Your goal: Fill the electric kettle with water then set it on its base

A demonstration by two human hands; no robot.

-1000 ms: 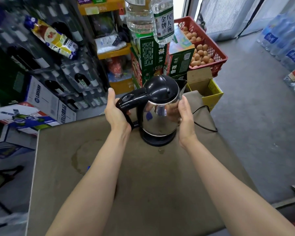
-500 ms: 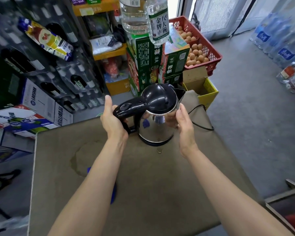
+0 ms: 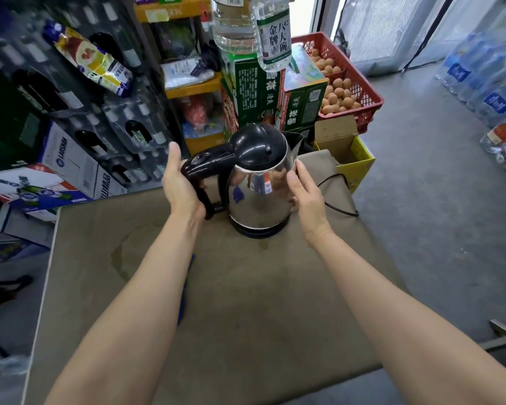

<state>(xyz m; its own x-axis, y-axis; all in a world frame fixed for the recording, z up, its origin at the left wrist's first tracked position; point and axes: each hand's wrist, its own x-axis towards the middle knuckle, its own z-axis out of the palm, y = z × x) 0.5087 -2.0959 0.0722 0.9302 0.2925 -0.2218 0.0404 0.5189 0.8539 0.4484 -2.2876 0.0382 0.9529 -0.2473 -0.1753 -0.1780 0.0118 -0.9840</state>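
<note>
A steel electric kettle (image 3: 257,197) with a black lid and black handle stands at the far middle of the brown table (image 3: 246,317), on its black round base (image 3: 256,232). The lid is down. My left hand (image 3: 178,185) is wrapped around the handle from the left, thumb pointing up. On the right, my right hand (image 3: 304,194) lies flat against the shiny body with its fingers spread. The base's black cord (image 3: 338,207) runs off to the right.
A damp ring (image 3: 126,252) marks the table on the left, and a blue object (image 3: 187,287) peeks out under my left forearm. Behind the table are green boxes (image 3: 254,92), large water bottles (image 3: 272,33), a red egg crate (image 3: 351,83) and a yellow box (image 3: 354,162).
Both hands stay on the kettle, which has barely moved on the table. My head view has shifted slightly.
</note>
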